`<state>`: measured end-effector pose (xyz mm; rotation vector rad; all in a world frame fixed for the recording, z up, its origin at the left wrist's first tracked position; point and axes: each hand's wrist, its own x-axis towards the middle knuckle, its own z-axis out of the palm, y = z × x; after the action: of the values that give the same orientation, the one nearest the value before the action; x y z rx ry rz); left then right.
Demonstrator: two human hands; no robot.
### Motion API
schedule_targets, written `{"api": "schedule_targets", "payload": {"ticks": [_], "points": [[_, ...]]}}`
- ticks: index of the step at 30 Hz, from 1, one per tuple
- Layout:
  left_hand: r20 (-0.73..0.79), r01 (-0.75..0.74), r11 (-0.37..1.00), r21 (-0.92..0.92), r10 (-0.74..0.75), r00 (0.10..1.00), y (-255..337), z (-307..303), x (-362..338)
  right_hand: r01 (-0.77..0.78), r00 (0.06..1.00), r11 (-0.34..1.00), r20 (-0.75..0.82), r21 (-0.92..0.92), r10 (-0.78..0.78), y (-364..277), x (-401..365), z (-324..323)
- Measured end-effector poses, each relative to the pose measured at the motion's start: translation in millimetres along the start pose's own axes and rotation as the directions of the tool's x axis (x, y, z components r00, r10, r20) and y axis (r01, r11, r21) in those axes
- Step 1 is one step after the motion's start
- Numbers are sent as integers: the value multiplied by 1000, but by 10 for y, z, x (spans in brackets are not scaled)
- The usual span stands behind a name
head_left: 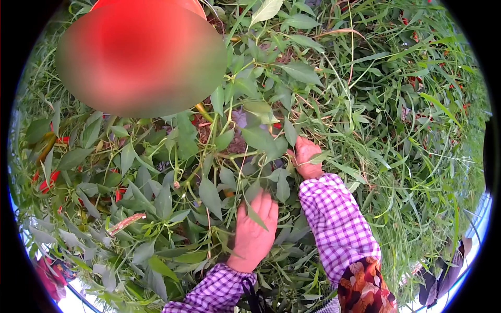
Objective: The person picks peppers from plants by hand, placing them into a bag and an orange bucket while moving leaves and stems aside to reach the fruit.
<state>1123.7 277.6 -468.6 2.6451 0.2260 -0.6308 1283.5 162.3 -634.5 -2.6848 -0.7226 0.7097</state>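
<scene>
My left hand (254, 228) reaches into the leaves of a pepper plant (211, 197), its back up and its fingers stretched out. A long leaf lies across the fingers, and I see nothing held in them. Up and to the right, my right hand (307, 156) is in among the plant's leaves and grass. Its fingertips are hidden behind the foliage, so what they touch cannot be made out. A small piece of red pepper (277, 125) shows between leaves just above the right hand. More red peppers (50, 181) hang low in the plants at the left.
A red bucket (195, 7) stands at the upper left, mostly covered by a blurred patch. Tall grass (402, 193) fills the right side. A dry brown pepper (127, 223) lies on leaves at the lower left. Dark cloth (443, 274) shows at the lower right edge.
</scene>
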Motion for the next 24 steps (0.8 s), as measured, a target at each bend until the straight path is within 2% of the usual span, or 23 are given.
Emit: {"api": "schedule_targets", "payload": {"ticks": [2,5,7,9,10,13,16,20,21,24], "points": [[-27,-12,1000,22,12,1000,12,6,16,-4,996,956,89,-292,31,-113,23,-73],[-78,-23,1000,-1,23,997,52,-36,44,49,966,888,247,-458,74,-92,169,36],[-165,-38,999,10,40,985,74,-62,78,46,982,907,188,-419,37,-52,214,160],[-183,-45,999,0,45,982,87,-66,91,83,992,917,122,-391,-38,-45,234,147],[-194,-50,999,-6,48,980,82,-66,93,69,993,906,119,-418,-21,-74,219,77],[-190,-50,999,-18,46,981,61,-75,81,57,993,874,117,-483,0,-181,150,-169],[-188,-49,998,-30,42,981,63,-72,81,60,997,891,65,-451,-34,-119,157,-147],[-80,-28,998,-58,23,997,12,-21,64,30,1000,888,21,-458,-23,-59,144,-157],[-80,-31,998,-62,26,996,-1,-21,63,86,990,895,-66,-438,-128,36,129,-127],[-88,-29,997,-68,23,996,63,-49,82,254,938,899,-135,-357,-318,266,31,-323]]}}
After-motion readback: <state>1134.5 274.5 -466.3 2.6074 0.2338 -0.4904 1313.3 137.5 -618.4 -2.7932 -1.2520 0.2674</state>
